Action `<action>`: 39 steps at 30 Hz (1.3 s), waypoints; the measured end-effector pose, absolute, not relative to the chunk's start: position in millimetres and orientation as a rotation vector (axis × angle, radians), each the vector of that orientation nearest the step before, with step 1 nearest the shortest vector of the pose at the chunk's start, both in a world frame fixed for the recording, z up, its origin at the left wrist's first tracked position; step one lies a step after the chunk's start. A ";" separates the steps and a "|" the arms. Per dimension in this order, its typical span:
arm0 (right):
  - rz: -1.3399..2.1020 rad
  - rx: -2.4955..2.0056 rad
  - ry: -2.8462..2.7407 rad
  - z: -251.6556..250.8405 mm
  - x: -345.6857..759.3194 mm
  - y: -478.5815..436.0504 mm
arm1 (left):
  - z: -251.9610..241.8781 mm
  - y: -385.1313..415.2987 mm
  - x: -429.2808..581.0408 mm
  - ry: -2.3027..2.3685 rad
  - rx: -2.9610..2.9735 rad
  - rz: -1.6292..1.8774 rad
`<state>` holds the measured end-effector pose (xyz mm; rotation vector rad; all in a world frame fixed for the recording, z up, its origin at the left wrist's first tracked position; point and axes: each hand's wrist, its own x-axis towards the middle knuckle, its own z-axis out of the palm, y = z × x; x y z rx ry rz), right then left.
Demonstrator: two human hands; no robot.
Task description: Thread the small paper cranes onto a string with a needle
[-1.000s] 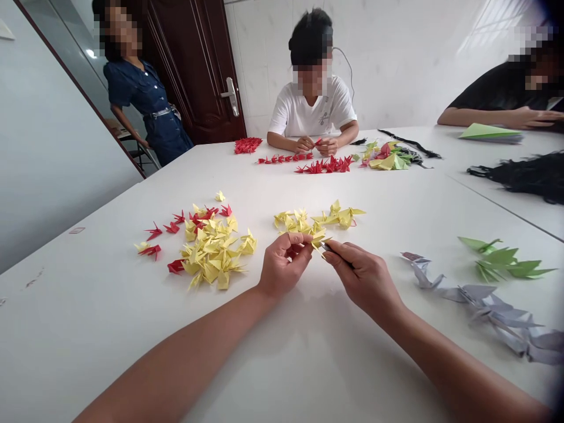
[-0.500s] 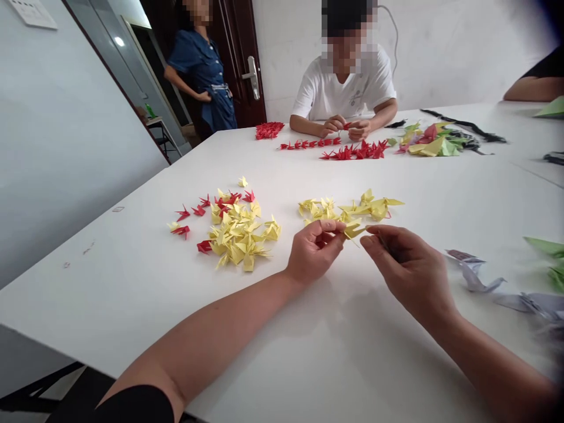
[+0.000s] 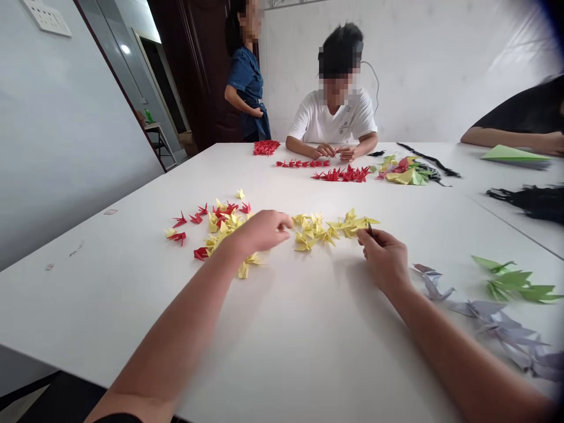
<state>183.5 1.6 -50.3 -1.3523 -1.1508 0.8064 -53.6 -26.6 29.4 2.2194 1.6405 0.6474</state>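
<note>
Several yellow cranes (image 3: 229, 224) behind left hand (image 3: 263, 230)

A white table (image 3: 308, 364) stands between pale walls (image 3: 66, 147) and a dark door (image 3: 200, 76).

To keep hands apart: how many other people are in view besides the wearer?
3: a person in a blue dress standing at the back, a person in a white shirt seated across the table, a person in black at the right edge, partly cut off.
</note>
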 end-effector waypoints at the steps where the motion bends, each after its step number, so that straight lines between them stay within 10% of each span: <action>1: 0.805 -1.362 -1.141 -51.4 181.8 8.1 | 37.4 -27.8 -63.9 1.761 2.206 0.540; 13: 0.624 -1.490 -1.187 -62.4 180.4 33.0 | 34.8 -26.9 -75.3 1.854 2.176 0.291; 21: 0.706 -1.272 -1.259 -38.1 168.0 5.9 | 41.1 -35.2 -37.2 1.342 1.921 1.115; 39: 0.613 -0.794 -1.516 73.3 164.7 -61.7 | 66.4 -63.7 26.8 0.738 1.937 1.759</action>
